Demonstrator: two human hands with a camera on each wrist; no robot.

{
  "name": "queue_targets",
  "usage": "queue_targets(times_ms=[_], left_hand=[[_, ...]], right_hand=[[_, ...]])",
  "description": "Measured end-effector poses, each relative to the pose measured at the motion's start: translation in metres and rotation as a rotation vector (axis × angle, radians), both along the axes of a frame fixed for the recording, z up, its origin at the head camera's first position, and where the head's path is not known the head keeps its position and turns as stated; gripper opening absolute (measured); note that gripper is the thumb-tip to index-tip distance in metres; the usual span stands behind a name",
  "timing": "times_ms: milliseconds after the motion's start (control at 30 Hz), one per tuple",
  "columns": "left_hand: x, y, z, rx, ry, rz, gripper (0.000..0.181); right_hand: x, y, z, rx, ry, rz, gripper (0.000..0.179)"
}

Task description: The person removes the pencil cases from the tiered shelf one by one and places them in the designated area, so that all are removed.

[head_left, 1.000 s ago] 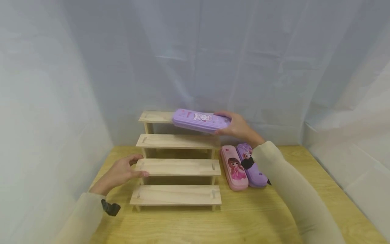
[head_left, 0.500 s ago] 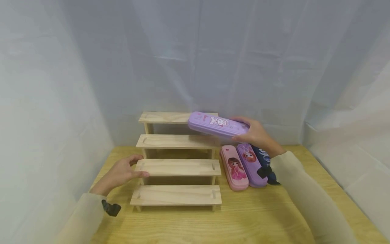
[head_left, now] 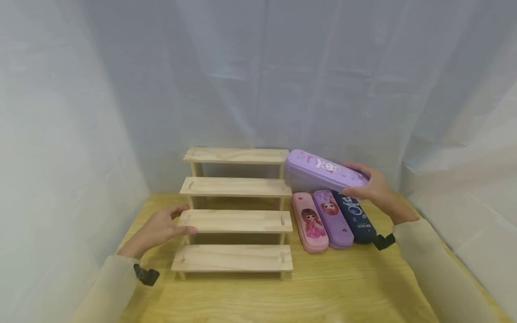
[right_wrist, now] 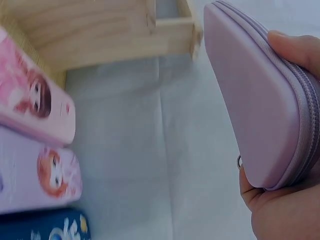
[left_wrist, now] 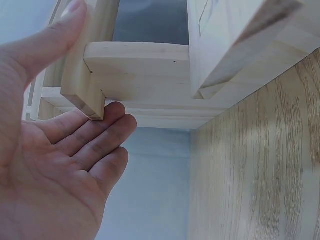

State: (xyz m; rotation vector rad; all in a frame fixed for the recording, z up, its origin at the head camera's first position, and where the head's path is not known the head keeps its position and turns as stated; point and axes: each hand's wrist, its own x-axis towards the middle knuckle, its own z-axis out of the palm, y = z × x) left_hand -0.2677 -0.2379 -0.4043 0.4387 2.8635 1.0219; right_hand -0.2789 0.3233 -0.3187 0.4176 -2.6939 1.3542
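Note:
My right hand (head_left: 375,188) grips a purple zippered pencil case (head_left: 323,169) with a white rabbit print, holding it raised and tilted at the right of the wooden step shelf (head_left: 236,186). In the right wrist view, thumb and fingers clasp the end of this pencil case (right_wrist: 255,95) across its zipper. My left hand (head_left: 161,228) holds the left end of the shelf's second board from the front, thumb at the front edge, fingers behind. The left wrist view shows the thumb and fingers on either side of that board (left_wrist: 82,85).
Three more pencil cases lie side by side right of the shelf: a pink one (head_left: 311,224) with a doll print, a purple one (head_left: 334,220) and a dark blue space-print one (head_left: 354,217). A wood-grain table (head_left: 258,300) carries everything; a pale curtain (head_left: 258,80) hangs behind.
My right hand has carried the rabbit pencil case from over the shelf rightward and slightly down. The dark blue pencil case has come into view. My left hand has stayed in place.

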Motion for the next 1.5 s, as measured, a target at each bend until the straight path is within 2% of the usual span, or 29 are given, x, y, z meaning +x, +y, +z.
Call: queue_targets(times_ms=[200,333,500,733,1000,1167,1367,1500], left_hand=[[-0.002,0.001,-0.001,0.011,0.021,-0.007,0.091],[-0.002,0.001,-0.002,0.009,0.025,-0.006,0.091],[-0.002,0.001,0.0,0.001,0.01,-0.008,0.092],[-0.002,0.001,0.002,-0.002,-0.005,-0.005,0.093],[-0.002,0.002,0.002,-0.012,-0.008,-0.004,0.094],[-0.003,0.001,0.002,-0.017,-0.004,-0.006,0.094],[-0.003,0.0,0.001,-0.014,-0.007,-0.007,0.094],[-0.004,0.0,0.002,-0.015,-0.015,-0.008,0.094]], right_hand=[[0.004,0.037,-0.014,-0.021,0.07,-0.068,0.073],[0.007,0.059,-0.022,-0.005,0.058,-0.146,0.073],[0.009,0.083,-0.035,-0.033,0.025,-0.238,0.072],[0.013,0.108,-0.064,-0.049,-0.002,-0.371,0.074],[0.014,0.13,-0.103,-0.046,-0.084,-0.54,0.078],[0.011,0.134,-0.122,-0.027,-0.12,-0.594,0.081],[0.009,0.136,-0.141,-0.015,-0.119,-0.624,0.079],[0.01,0.137,-0.152,0.022,-0.177,-0.625,0.085]])
